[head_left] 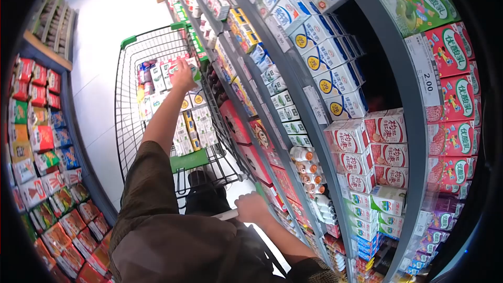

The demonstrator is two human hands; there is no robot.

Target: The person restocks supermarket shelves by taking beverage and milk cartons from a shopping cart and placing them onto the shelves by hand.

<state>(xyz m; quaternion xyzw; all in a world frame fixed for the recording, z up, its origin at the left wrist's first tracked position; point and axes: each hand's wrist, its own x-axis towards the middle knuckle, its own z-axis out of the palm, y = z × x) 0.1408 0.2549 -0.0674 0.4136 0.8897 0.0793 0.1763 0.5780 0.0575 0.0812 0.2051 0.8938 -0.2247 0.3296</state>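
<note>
A wire shopping cart [189,160] with green trim stands in front of me, loaded with several milk cartons [181,135]. My left hand [182,77] reaches over the far part of the load, its fingers on a red, white and green carton [192,69] near the cart's right side. My right hand [251,208] is low beside the shelf, its fingers wrapped round the end of a pale bar [226,215] at the near side of the cart.
On the right, tall shelves [309,81] hold stacked milk boxes [338,81], red boxes [455,50] and small bottles [304,154]. Along the left is a shelf of bagged goods [42,136]. A light tiled floor [97,94] runs between them.
</note>
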